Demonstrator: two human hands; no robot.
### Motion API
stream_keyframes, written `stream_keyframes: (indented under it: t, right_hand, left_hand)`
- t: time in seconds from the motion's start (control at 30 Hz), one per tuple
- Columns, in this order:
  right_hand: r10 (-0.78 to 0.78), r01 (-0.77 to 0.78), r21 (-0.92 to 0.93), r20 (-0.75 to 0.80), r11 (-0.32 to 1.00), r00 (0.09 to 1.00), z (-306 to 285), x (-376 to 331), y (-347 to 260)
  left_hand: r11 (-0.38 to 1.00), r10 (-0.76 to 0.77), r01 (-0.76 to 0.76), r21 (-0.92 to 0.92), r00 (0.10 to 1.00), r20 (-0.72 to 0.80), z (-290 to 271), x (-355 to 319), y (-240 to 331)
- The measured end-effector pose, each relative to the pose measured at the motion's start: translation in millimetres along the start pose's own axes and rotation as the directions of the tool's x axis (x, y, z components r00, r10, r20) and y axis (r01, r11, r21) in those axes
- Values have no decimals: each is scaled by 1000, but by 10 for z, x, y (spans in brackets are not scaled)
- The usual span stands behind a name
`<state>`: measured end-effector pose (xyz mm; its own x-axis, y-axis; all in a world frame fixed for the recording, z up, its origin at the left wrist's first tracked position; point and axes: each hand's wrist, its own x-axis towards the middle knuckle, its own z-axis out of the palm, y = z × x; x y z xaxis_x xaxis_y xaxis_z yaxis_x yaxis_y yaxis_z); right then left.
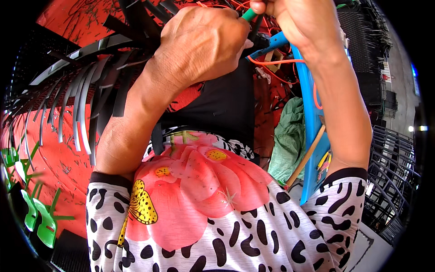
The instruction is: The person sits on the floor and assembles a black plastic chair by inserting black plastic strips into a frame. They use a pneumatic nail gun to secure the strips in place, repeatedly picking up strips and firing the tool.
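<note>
My left hand (204,43) is closed in a fist at the top middle. From its thumb side sticks a short green rod-like piece (249,15), perhaps a handle; most of it is hidden. My right hand (303,22) is at the top edge, its fingers bent and closed beside the green piece. What those fingers hold is cut off by the frame. Left of my left wrist, many flat black strips (81,102) hang loose from a dark curved woven piece (63,65). An orange cord (276,62) runs below my right hand.
A blue frame (311,136) stands beside my right forearm, with a wooden stick (308,156) and a crumpled green sack (288,136) near it. Black metal racks (389,177) are at the right. Green plastic pieces (43,217) lie at the lower left on the red floor (63,174), which is littered with dark scraps.
</note>
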<state>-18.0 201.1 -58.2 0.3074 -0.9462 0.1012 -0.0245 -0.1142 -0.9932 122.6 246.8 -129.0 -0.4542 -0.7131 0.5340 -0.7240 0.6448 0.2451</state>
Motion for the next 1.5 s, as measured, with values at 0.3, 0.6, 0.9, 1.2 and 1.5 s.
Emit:
stream_keyframes:
  t: [0.3, 0.6, 0.9, 1.2, 1.5]
  right_hand:
    - [-31, -7, -526, -63, 851, 998, -118, 473, 519]
    - [-53, 508, -852, 505, 129, 861, -248, 676, 1157]
    - [344, 312, -874, 442, 373, 828, -247, 600, 1113]
    - [333, 231, -905, 355, 358, 874, -226, 570, 1070]
    - [195, -178, -118, 148, 977, 970, -454, 452, 1291]
  left_hand:
    - [1000, 17, -18, -23, 999, -44, 49, 40, 4]
    - [999, -28, 29, -45, 999, 22, -6, 55, 25]
    - [987, -20, 33, -156, 996, 82, -113, 92, 25]
    - [992, 8, 3, -128, 997, 82, -96, 102, -2]
    - [979, -21, 43, -198, 993, 112, -99, 108, -9]
